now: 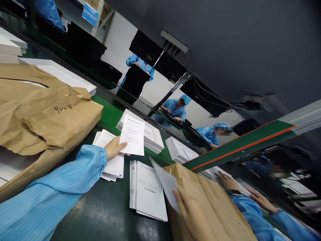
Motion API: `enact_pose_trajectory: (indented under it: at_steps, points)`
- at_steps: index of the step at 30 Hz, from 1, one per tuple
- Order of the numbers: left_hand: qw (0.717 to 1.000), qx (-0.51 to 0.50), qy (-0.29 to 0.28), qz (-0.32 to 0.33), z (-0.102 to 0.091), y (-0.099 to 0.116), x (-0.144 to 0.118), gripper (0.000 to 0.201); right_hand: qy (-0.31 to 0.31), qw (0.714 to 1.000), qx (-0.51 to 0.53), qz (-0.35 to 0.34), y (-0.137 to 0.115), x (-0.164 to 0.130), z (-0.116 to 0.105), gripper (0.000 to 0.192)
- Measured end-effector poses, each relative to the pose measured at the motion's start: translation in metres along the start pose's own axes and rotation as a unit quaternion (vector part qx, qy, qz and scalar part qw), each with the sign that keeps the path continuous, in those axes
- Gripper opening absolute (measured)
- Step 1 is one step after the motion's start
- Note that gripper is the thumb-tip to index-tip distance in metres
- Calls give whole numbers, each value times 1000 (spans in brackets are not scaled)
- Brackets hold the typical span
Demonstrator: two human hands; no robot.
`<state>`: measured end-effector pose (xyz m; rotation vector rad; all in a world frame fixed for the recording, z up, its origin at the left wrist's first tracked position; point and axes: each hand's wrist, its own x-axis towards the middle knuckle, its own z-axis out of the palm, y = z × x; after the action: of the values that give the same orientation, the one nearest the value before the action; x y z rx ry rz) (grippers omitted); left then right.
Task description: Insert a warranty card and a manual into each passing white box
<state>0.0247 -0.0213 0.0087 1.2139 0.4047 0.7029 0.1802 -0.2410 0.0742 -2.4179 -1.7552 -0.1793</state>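
Note:
My left hand (114, 148), in a blue sleeve, pinches a white warranty policy leaflet (132, 135) by its left edge. Below that hand lies a stack of similar white leaflets (112, 165) on the dark table. To the right is a stack of white manuals (151, 194), its top cover printed "MANUAL HYTAB". Blurred by motion, my right hand (189, 211) grips a tilted pale booklet (167, 184) at the right edge of the manuals. What is printed on that booklet cannot be read.
An open brown paper package (62, 124) stands left; a brown carton (210, 197) stands right. White boxes (152, 134) sit on the green conveyor (109, 112) beyond. A co-worker's hands (227, 182) are at far right. A green beam (240, 144) slants overhead.

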Motion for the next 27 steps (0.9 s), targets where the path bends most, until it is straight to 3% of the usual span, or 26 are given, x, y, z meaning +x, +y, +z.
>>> enact_pose_trajectory:
  at_steps: [2, 5, 8, 11, 16, 19, 21, 23, 25, 27]
  points:
    - [1000, 5, -5, 0, -1, 0, -1, 49, 136, 990, -23, 27, -1, 17, -5, 37]
    - [1000, 10, -20, 6, -2, 1, -2, 50, 242, 969, -32, -48, -19, 45, 2, 33]
    - [997, -5, -64, 37, -2, 1, -2, 49, 228, 956, -69, -173, -42, 69, 23, 38]
    - [992, -18, -93, 82, 0, 0, -1, 49, 185, 949, -117, -227, -57, 79, 46, 42]
    - [992, 5, -73, 101, 3, -6, 2, 50, 145, 960, -75, -227, -54, 77, 63, 53]
    - [993, 60, -38, 98, 4, -9, 2, 46, 137, 967, 63, -204, -41, 79, 62, 52]
    - [990, 98, -35, 99, 3, -11, 2, 45, 162, 958, 208, -118, -31, 84, 60, 51]
    - [987, 120, -43, 101, 3, -11, 2, 46, 140, 914, 379, -12, -24, 87, 58, 58]
    - [985, 132, -45, 105, 3, -10, 2, 45, 40, 843, 533, 54, -21, 89, 58, 57]
    - [984, 141, -35, 108, 4, -8, 1, 43, -57, 777, 621, 85, -20, 88, 60, 44]
